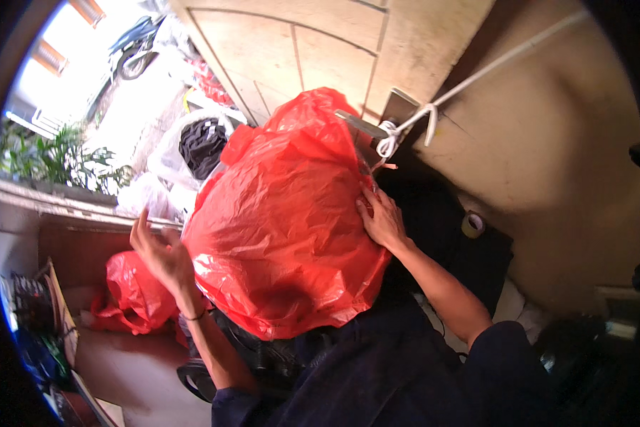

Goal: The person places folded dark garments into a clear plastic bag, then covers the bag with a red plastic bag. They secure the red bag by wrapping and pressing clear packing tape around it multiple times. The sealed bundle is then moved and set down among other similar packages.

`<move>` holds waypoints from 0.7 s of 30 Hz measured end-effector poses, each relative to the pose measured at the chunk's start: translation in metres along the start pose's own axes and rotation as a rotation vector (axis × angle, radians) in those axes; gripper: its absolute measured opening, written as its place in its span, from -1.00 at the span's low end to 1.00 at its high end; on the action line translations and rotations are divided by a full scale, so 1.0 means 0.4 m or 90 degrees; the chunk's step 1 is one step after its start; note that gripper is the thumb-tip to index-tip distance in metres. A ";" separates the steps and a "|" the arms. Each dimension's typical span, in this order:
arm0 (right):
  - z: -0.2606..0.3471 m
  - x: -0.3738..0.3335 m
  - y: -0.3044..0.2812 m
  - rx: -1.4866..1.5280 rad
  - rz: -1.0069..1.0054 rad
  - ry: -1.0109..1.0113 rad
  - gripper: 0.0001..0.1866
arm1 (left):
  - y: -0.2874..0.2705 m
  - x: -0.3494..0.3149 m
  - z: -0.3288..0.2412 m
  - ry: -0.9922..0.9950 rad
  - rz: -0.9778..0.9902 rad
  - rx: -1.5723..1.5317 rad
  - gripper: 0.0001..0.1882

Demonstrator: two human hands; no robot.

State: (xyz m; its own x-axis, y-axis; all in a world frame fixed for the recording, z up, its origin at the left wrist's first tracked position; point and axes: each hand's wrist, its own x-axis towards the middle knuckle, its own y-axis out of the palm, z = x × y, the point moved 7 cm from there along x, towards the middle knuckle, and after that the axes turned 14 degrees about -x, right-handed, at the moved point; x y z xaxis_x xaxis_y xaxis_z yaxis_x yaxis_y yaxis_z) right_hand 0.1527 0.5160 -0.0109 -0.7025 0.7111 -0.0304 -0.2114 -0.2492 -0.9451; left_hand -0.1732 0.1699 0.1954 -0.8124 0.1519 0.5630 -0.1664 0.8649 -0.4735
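A large red plastic bag (277, 228), puffed out and wrinkled, fills the middle of the view in front of me. What lies under or inside it is hidden. At the bag's right edge my right hand (382, 219) has its fingers curled onto the plastic, gripping it. My left hand (162, 257) is raised beside the bag's left edge, fingers apart, with nothing held. Behind that hand, lower down, sits a smaller red plastic bag (138, 293).
A wooden door (320, 53) stands ahead, a white rope (501, 64) knotted at its handle (361, 125). A tape roll (473, 225) rests on dark cloth at right. Beyond the doorway are a clear bag with black cloth (202, 146), plants (56, 160) and a motorbike (135, 46).
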 end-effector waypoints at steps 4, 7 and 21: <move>0.043 -0.012 -0.086 -0.015 -0.166 -0.063 -0.52 | 0.494 0.040 -0.293 0.233 0.329 -0.152 -0.51; 0.022 -0.014 -0.087 0.094 -0.121 -0.119 -0.64 | 0.825 -0.018 -0.338 0.259 0.530 -0.051 -0.02; 0.013 0.361 0.002 0.098 -0.063 0.112 -0.75 | 0.777 -0.117 -0.316 0.363 0.669 -0.171 -0.63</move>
State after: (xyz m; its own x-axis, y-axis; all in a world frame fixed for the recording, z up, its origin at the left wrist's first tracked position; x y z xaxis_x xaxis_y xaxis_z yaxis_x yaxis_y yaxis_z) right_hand 0.0475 0.6150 -0.0142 -0.5469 0.8371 -0.0095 -0.3837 -0.2608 -0.8859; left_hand -0.1164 0.4921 0.1077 -0.1098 0.9648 0.2390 0.5977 0.2562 -0.7597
